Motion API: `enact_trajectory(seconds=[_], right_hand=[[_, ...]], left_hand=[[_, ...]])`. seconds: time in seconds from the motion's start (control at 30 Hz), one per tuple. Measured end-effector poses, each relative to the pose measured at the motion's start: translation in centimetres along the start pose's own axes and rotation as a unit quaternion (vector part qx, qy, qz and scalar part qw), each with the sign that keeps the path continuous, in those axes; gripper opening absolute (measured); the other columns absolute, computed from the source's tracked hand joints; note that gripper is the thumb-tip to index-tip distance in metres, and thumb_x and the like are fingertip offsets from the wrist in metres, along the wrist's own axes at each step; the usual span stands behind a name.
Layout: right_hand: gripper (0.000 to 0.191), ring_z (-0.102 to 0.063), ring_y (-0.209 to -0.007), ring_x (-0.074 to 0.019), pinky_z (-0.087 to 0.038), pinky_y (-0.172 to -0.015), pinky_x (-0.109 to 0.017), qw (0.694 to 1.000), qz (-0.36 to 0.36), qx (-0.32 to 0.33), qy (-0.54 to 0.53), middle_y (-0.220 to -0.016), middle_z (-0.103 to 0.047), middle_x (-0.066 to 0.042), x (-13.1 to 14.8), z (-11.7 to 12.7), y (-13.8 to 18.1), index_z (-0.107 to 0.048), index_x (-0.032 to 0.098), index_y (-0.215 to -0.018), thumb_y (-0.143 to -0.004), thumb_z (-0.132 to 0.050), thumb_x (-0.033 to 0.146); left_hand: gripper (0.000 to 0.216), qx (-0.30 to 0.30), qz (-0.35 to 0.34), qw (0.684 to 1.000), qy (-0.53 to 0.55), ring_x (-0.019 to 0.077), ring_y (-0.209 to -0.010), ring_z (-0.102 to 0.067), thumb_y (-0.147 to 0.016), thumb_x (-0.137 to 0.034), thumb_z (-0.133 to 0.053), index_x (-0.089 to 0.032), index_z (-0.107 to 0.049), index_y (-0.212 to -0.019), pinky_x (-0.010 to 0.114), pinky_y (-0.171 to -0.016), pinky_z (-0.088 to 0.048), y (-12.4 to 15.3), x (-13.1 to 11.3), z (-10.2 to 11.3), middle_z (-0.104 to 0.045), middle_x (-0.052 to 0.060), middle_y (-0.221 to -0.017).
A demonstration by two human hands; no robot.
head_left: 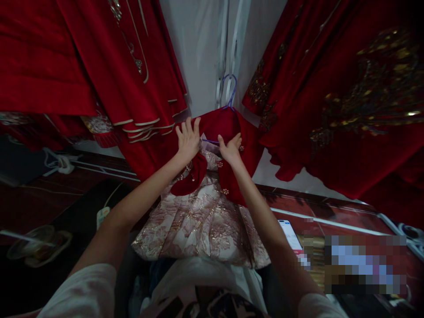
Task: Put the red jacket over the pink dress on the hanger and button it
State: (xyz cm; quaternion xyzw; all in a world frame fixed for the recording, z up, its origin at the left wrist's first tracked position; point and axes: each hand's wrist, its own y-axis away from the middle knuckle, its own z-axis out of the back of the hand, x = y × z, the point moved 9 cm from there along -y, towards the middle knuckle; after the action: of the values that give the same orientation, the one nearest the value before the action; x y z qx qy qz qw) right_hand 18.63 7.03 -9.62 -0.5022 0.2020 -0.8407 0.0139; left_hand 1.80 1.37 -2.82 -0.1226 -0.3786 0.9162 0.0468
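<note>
A small red jacket [233,181] with beaded fastenings down its front hangs on a purple hanger [234,90]. Beneath it falls a pale pink and gold brocade skirt [198,225], spread down toward my lap. My left hand [188,140] lies on the jacket's left shoulder and front, its fingers spread. On the other side of the neck opening, my right hand [231,149] has its fingers bent over the jacket's front edge, with the thumb pointing up. A whitish label [210,146] shows inside the collar, between the two hands.
Red garments [129,66] hang on the left, and a gold-embroidered red garment [364,101] on the right. Behind are pale doors with metal handles [228,90]. A lit phone [289,235] lies at right, near a blurred-out patch. A plastic bowl [36,243] stands at lower left.
</note>
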Motion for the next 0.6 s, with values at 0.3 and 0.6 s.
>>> enact_trajectory(seconds=[0.3, 0.6], right_hand=[[0.049, -0.041, -0.126, -0.0362, -0.024, -0.107, -0.057, 0.944, 0.112, -0.145, 0.274, -0.126, -0.05, -0.031, -2.1, 8.7, -4.8, -0.047, -0.002, -0.123, -0.096, -0.029, 0.035], [0.041, -0.052, -0.107, -0.0305, -0.039, -0.094, -0.045, 0.901, 0.243, -0.036, 0.357, -0.109, -0.06, -0.022, -2.4, 10.2, -6.8, -0.063, 0.01, -0.089, -0.094, -0.028, 0.031]], left_hand=[[0.04, 0.094, 0.155, 0.982, -0.048, 0.0353, -0.12, -0.05, -0.084, -0.028, -0.051, -0.015, -0.054, -0.121, 0.051, -0.102, -0.034, -4.3, 10.2, 3.3, -0.06, 0.018, -0.117], [0.024, 0.162, 0.26, 0.934, 0.185, 0.0301, -0.086, -0.063, -0.077, -0.027, -0.046, -0.013, -0.066, -0.079, 0.039, -0.078, -0.048, -4.6, 15.7, -2.0, -0.067, 0.011, -0.08]])
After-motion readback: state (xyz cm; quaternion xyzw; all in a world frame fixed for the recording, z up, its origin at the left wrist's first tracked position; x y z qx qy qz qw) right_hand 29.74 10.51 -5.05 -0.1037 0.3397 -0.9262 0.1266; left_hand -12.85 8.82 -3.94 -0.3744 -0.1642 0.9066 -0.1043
